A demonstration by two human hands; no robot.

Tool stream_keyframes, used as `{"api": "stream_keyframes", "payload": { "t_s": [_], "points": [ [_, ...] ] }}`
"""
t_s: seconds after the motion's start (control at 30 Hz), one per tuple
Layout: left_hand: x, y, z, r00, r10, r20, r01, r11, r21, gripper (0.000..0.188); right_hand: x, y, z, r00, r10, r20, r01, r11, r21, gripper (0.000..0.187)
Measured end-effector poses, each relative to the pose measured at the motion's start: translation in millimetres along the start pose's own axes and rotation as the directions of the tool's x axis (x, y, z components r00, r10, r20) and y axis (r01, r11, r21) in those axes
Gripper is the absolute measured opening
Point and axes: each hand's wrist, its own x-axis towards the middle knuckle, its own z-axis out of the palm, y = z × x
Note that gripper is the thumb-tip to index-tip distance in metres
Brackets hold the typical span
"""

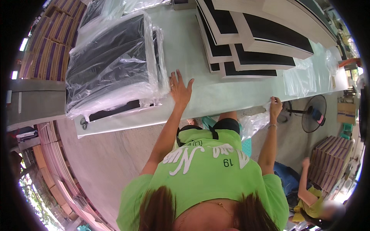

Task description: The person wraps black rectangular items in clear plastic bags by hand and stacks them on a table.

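Pinch clear plastic (255,125) lightly at the desk's (227,90) edge.
Your left hand (180,91) spreads empty on the desk; your closed right hand (275,108) seems to grip that plastic.

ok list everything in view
long flat table: one, pale green, centre
plastic-wrapped rectangular panels: several, black, table's left
stacked rectangular panels: several, black and white, table's right
flat plastic sheets: some, clear, table's right
crumpled plastic: one, clear, past table edge
round fan: one, black, right
cardboard cartons: many, brown, both sides
co-worker: one, yellow top, lower right
loose shirt: one, green, bottom centre
left fingers: several, bare, on table
right fingers: some, bare, curled at crumpled plastic
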Motion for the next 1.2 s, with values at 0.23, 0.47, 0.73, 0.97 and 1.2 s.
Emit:
{"api": "stream_keyframes", "payload": {
  "t_s": [0.23, 0.47, 0.73, 0.97, 1.2],
  "points": [
    [8.5, 1.5, -2.4, 0.995, -0.080, 0.055, 0.080, 0.997, 0.005, 0.071, 19.2, 0.6, 9.6, 0.982, 0.053, -0.183, -0.091, 0.974, -0.208, 0.028],
    [5.0, 7.4, 1.0, 0.994, -0.100, 0.042, 0.097, 0.993, 0.064, 0.067, 59.0, 18.1, 19.1, 0.970, 0.153, -0.191, -0.216, 0.902, -0.373, 0.028],
    [-0.4, 11.5, 1.1, 0.993, -0.119, 0.004, 0.118, 0.988, 0.103, 0.059, 87.5, 16.3, 23.9, 0.981, -0.137, -0.135, 0.043, 0.840, -0.540, 0.026],
    [-1.8, 10.0, 4.3, 0.993, -0.044, -0.113, 0.061, 0.986, 0.153, 0.056, 102.0, 27.7, 30.1, 0.950, -0.267, -0.162, 0.159, 0.860, -0.485, 0.028],
    [1.1, -2.6, 21.7, 0.966, 0.143, -0.213, -0.062, 0.936, 0.348, 0.054, 99.2, 29.9, 27.4, 0.926, -0.299, -0.229, 0.233, 0.932, -0.277, 0.028]
  ]
}}
